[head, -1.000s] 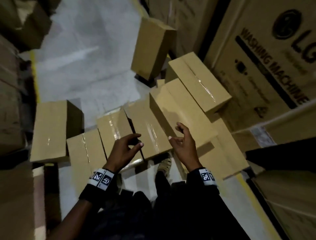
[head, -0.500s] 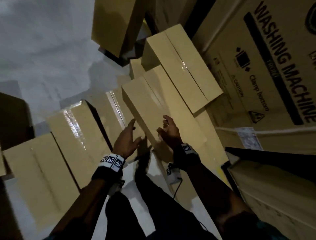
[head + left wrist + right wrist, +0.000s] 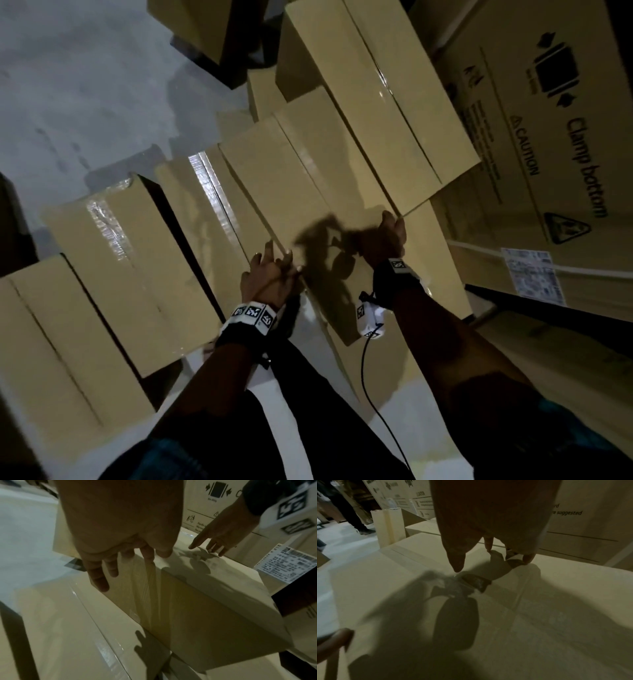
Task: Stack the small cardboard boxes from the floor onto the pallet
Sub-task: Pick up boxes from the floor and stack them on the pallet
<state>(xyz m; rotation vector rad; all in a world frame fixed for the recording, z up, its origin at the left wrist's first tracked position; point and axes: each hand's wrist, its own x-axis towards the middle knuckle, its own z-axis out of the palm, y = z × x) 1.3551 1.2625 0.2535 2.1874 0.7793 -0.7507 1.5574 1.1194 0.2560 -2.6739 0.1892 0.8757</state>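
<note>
at the centre of the head view a small cardboard box [image 3: 308, 192] lies on other boxes. the left hand [image 3: 270, 277] rests on its lower left edge, fingers [image 3: 96, 574] straight and spread down its side. the right hand [image 3: 385, 240] touches its top with straight fingertips [image 3: 457, 563]. a washing machine carton [image 3: 548, 137] fills the upper right.

Wearer: wrist rigs, dark clothing.
Black wristbands [image 3: 394, 284] carry white coded marker tags [image 3: 255, 312]; black cable [image 3: 376, 407] trails from right band; dark trousers [image 3: 308, 394].
</note>
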